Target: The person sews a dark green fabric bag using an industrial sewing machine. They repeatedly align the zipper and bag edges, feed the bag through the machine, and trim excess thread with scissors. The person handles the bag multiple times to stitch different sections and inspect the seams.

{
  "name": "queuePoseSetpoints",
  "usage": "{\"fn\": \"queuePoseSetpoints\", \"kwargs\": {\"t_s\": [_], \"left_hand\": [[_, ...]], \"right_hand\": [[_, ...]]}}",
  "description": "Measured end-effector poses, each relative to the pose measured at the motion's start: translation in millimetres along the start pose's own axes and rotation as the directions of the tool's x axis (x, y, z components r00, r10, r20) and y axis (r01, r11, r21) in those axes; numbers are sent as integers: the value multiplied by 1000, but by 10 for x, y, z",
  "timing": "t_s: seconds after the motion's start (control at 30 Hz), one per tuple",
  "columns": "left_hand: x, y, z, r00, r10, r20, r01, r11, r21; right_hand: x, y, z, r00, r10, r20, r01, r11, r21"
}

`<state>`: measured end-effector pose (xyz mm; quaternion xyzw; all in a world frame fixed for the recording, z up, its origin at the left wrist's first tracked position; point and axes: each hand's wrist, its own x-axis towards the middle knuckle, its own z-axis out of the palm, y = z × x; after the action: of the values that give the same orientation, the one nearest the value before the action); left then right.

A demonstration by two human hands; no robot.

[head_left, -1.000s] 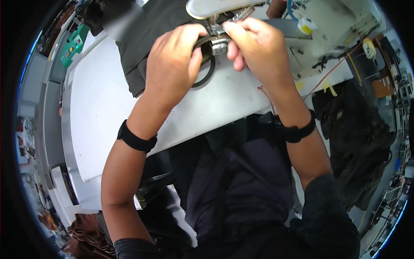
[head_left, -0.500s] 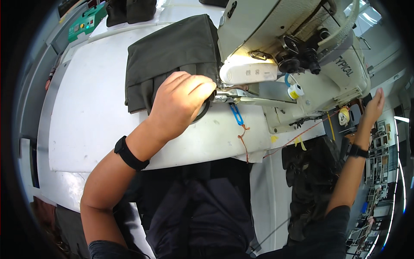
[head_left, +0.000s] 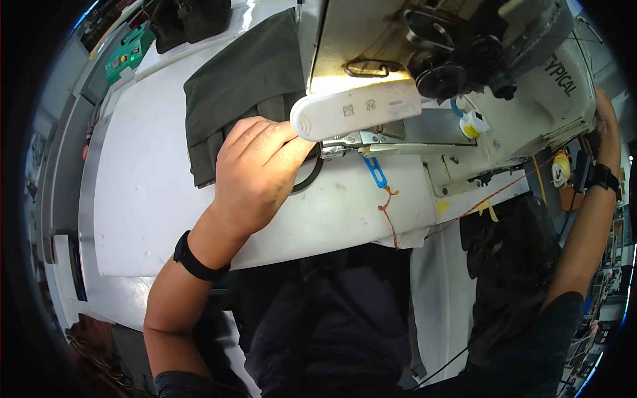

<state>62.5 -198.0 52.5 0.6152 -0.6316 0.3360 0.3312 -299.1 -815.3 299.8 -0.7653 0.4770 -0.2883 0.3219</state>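
Observation:
A dark grey-green fabric bag (head_left: pixel 242 76) with flap and straps lies at the sewing machine's narrow arm (head_left: pixel 424 134). My left hand (head_left: pixel 255 169) is closed on the bag's edge beside the machine's sewing point, its fingertips partly hidden behind a long white lamp (head_left: pixel 358 109). A dark loop of strap (head_left: pixel 310 180) hangs from under that hand. At the right end of the sewing machine (head_left: pixel 531 109), my right hand (head_left: pixel 606 118) rests against the machine's end. Its fingers are mostly hidden there.
A blue plastic tag (head_left: pixel 375 172) on orange cord hangs below the machine arm. More dark bags lie at the back left (head_left: pixel 202 20) and lower right (head_left: pixel 507 255). A green control box (head_left: pixel 131 52) stands far left. The white tabletop (head_left: pixel 146 199) ends before my lap.
My right hand has moved from free air to the machine's right end. My left hand stays on the bag. The view has shifted closer to the machine head.

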Motion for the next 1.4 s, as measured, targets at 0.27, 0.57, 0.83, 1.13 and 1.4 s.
{"fn": "queuePoseSetpoints", "kwargs": {"t_s": [0.27, 0.57, 0.83, 1.13, 1.4], "left_hand": [[23, 37, -14, 999, -28, 35, 28, 1000, -4], [3, 43, -47, 996, -33, 86, 34, 999, -2], [11, 67, -50, 996, -31, 86, 30, 999, 11], [28, 73, -30, 996, -49, 76, 47, 998, 33], [-8, 63, -65, 995, -49, 91, 45, 998, 45]], "right_hand": [[208, -97, -92, 1000, 10, -9, -11, 991, -136], [135, -142, 2, 999, 15, -47, -14, 1000, 13], [-49, -286, 116, 997, -63, -36, 64, 998, 20], [-477, -495, 336, 983, -185, 2, 185, 980, 73], [-1210, -633, 760, 957, -257, 134, 222, 947, 232]]}}
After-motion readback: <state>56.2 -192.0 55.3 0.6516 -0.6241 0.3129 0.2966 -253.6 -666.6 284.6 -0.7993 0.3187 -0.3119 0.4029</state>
